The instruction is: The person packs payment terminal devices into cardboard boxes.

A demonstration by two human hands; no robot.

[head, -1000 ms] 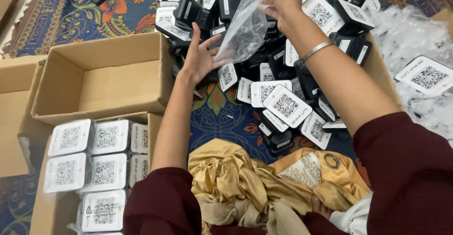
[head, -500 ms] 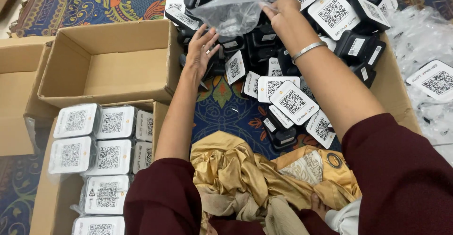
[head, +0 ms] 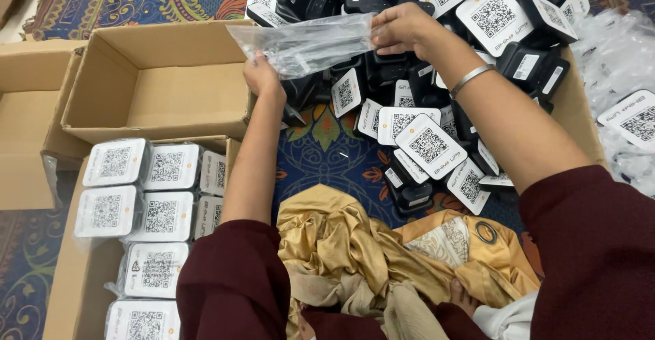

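A clear plastic bag (head: 307,43) is stretched sideways between both hands, above a heap of black devices with white square-code faces (head: 423,142). My left hand (head: 263,75) pinches the bag's lower left end, next to the empty cardboard box (head: 147,118). My right hand (head: 402,27), with a silver bangle on the wrist, grips the bag's right end over the heap. The bag looks empty.
A second cardboard box (head: 68,285) at lower left holds several bagged white-faced devices (head: 112,162). A pile of clear plastic bags (head: 610,60) lies at the right. Gold cloth (head: 355,258) covers my lap. Patterned blue carpet (head: 321,156) lies beneath.
My left hand, open and reaching a second ago, has closed on the bag's left end. The bag went from hanging off my right hand to being pulled flat between both hands.
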